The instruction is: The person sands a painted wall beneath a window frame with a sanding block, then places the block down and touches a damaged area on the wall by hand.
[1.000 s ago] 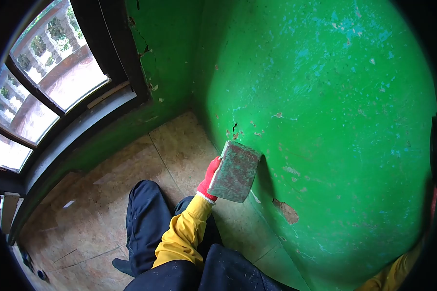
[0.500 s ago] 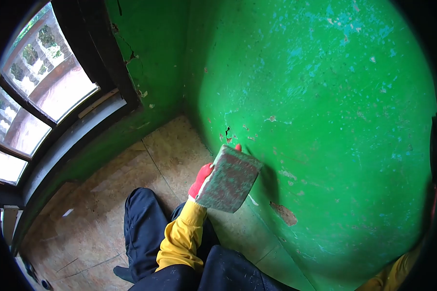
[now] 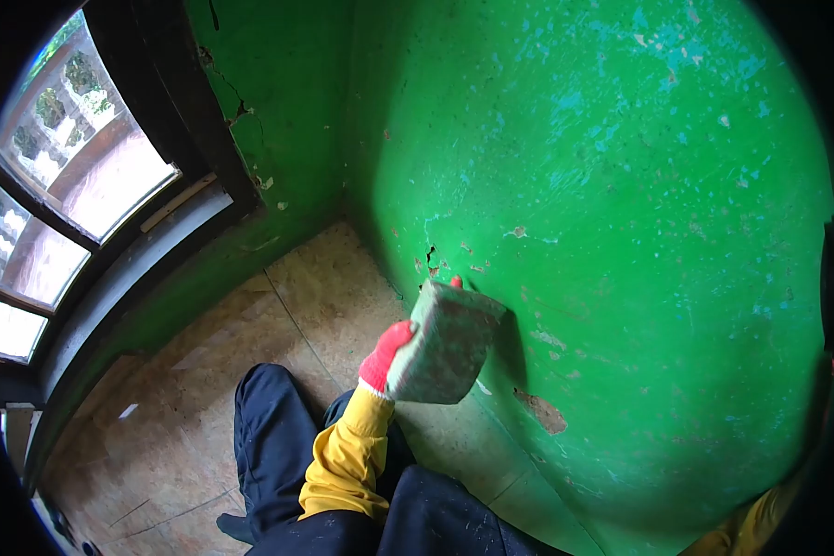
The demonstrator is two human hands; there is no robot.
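My left hand (image 3: 389, 356), in a red glove with a yellow sleeve, grips a worn flat block (image 3: 447, 343) with a greyish-green, scuffed face. The thumb side shows at its left edge, and a red fingertip pokes out above its top edge. The block is tilted and sits close in front of the green wall (image 3: 639, 278), below a small crack; whether it touches the wall cannot be made out. My right hand is out of view; only a yellow sleeve (image 3: 760, 524) shows at the lower right edge.
Brown floor tiles (image 3: 195, 408) meet the green wall along a diagonal edge. A dark-framed window (image 3: 74, 148) with a sill stands at the left. My dark-trousered legs (image 3: 273, 435) are below. Bare patches (image 3: 540, 411) and flaking paint mark the wall. Something dark stands at the right edge.
The block and my left hand have moved slightly down, and the block has tilted, showing more of its side. The view has shifted a little to the right.
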